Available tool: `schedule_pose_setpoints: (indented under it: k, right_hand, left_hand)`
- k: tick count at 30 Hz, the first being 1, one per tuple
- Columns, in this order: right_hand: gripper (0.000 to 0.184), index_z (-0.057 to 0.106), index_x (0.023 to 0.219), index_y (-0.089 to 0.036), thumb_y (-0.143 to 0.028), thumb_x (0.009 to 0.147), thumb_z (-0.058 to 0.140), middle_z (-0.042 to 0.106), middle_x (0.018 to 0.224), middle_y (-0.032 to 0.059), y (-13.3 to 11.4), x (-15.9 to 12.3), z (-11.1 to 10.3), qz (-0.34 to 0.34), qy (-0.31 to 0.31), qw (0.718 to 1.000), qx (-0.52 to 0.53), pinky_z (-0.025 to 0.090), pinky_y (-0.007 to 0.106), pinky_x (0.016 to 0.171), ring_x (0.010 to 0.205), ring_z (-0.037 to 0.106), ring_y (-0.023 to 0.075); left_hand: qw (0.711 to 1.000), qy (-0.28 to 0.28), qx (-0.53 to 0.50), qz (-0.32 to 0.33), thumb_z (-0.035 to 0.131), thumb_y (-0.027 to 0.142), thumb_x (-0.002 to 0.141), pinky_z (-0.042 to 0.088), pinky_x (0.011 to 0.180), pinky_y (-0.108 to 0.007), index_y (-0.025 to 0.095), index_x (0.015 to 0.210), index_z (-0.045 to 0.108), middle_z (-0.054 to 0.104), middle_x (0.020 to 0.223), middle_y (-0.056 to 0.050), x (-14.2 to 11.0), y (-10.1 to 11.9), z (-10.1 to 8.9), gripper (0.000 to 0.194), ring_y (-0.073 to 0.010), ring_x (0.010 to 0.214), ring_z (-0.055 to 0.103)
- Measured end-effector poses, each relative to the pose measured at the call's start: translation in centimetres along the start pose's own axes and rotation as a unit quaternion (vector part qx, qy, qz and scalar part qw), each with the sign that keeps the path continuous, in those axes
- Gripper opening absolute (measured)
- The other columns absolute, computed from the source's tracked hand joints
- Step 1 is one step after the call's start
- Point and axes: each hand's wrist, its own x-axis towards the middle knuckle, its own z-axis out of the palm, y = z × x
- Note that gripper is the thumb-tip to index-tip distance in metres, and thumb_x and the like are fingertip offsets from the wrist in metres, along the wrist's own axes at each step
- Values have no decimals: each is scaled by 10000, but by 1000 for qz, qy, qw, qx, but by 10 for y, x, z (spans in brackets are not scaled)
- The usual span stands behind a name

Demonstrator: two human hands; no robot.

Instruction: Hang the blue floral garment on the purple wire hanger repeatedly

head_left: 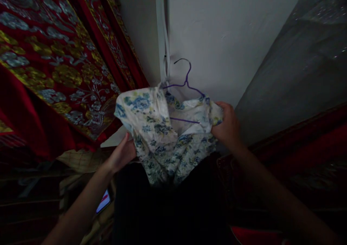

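Note:
A white top with blue and yellow-green flowers hangs on a thin purple hanger, whose hook sticks up free of any rail. At the top's left side, my left hand holds the cloth, thumb uppermost and fingers partly hidden behind it. My right hand is closed around the short sleeve on the right. Inside the open neckline, the hanger's lower bar shows. Dark cloth lies below the top; whether it belongs to the top I cannot tell.
Red cloth embroidered in gold and silver hangs on the left. Behind the hanger stands a pale wall with a white cord. Clear plastic sheeting covers the right side. A lit phone lies low on the left.

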Motion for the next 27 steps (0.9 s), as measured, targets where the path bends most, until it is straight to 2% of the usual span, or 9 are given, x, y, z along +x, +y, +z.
schedule_pose_setpoints:
  k: [4, 9, 14, 17, 19, 21, 22, 24, 27]
  right_hand:
    - [621, 568, 1291, -184, -398, 725, 710, 647, 1238, 175, -15, 32, -6, -12, -6, 1000, -12, 519, 511, 904, 1117, 628, 380]
    - [675, 559, 1307, -179, -393, 694, 742, 633, 1260, 172, -37, 46, 1, -85, -24, 996, 17, 511, 508, 940, 1156, 606, 375]
    - [756, 543, 1375, -170, -365, 676, 753, 607, 1333, 183, -25, 18, -5, -139, -40, 986, 82, 458, 552, 1035, 1240, 565, 382]
    - [660, 581, 1352, -219, -338, 726, 754, 583, 1433, 142, -29, -19, -5, -43, 7, 978, 206, 379, 533, 1141, 1355, 517, 336]
    - [507, 635, 1263, -219, -355, 785, 736, 668, 1319, 120, -43, -54, 3, 109, 58, 938, 323, 444, 479, 1082, 1258, 606, 291]
    - [369, 685, 1128, -210, -442, 841, 694, 751, 1043, 85, -61, -92, 19, 273, 65, 869, 407, 529, 397, 901, 990, 702, 239]
    - [365, 702, 1051, -202, -499, 838, 690, 749, 917, 67, -70, -110, 28, 337, 30, 839, 427, 535, 349, 787, 840, 699, 212]
    - [488, 706, 876, -185, -665, 799, 667, 715, 743, 58, -89, -139, 46, 392, -125, 778, 475, 483, 305, 602, 633, 640, 188]
    - [629, 652, 694, -191, -809, 789, 585, 644, 612, 41, -111, -158, 61, 355, -276, 736, 506, 427, 297, 555, 556, 567, 169]
  left_hand:
    - [998, 48, -3, 46, 788, 525, 786, 425, 1152, -490, 148, 1074, 750, 755, 1197, -144, 0, 0, 0, 476, -353, 1323, 586]
    - [972, 200, 23, 119, 885, 338, 675, 492, 1090, -438, 139, 1010, 762, 792, 1078, -112, 4, -9, 16, 410, -345, 1217, 662]
    - [950, 306, 4, 57, 891, 249, 599, 545, 1017, -411, 151, 1204, 695, 794, 1088, -94, -14, -35, 25, 644, -320, 1132, 711]
    - [948, 314, -30, 44, 883, 264, 573, 555, 996, -428, 127, 1238, 668, 799, 1050, -98, -16, -49, 36, 712, -325, 1070, 734]
    - [947, 313, -46, 50, 885, 259, 557, 553, 996, -414, 126, 1225, 669, 801, 1034, -90, -11, -57, 47, 714, -315, 1057, 739]
    - [947, 311, -62, 48, 886, 253, 541, 560, 980, -401, 135, 1196, 680, 804, 1012, -80, -5, -65, 61, 697, -307, 1038, 744]
    - [947, 310, -71, 42, 885, 254, 533, 567, 966, -399, 137, 1173, 688, 805, 997, -78, -3, -69, 68, 680, -307, 1023, 748]
    - [948, 305, -86, 21, 880, 267, 520, 586, 919, -402, 128, 1095, 710, 807, 943, -83, -2, -76, 79, 615, -314, 968, 759]
    - [954, 286, -91, -7, 875, 295, 513, 612, 816, -411, 108, 953, 726, 794, 811, -86, -7, -81, 84, 501, -326, 840, 769]
